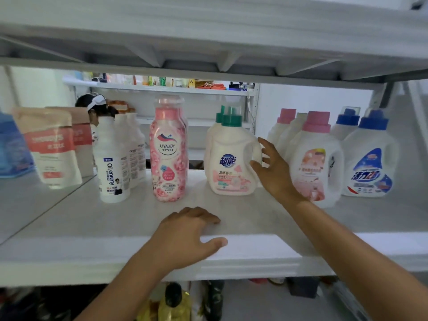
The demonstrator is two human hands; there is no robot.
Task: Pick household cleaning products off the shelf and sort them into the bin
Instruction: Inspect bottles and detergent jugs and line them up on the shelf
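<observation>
A white detergent jug with a green cap (228, 158) stands in the middle of the white shelf (254, 249). My right hand (273, 169) is at its handle side with spread fingers, the thumb touching the jug. Resting flat on the shelf's front edge is my left hand (185, 237), which holds nothing. Left of the jug stands a pink floral UYAJOY bottle (168, 154). A white Oil enemy bottle (112, 163) stands further left. No bin is in view.
Pink-capped jugs (316, 158) and blue-capped jugs (370, 158) line the right side. Pink refill pouches (53, 147) and a blue pack (11, 147) sit at the left. An upper shelf board (208, 42) hangs overhead. A person's head (95, 107) shows beyond the shelf. Items lie on the lower level.
</observation>
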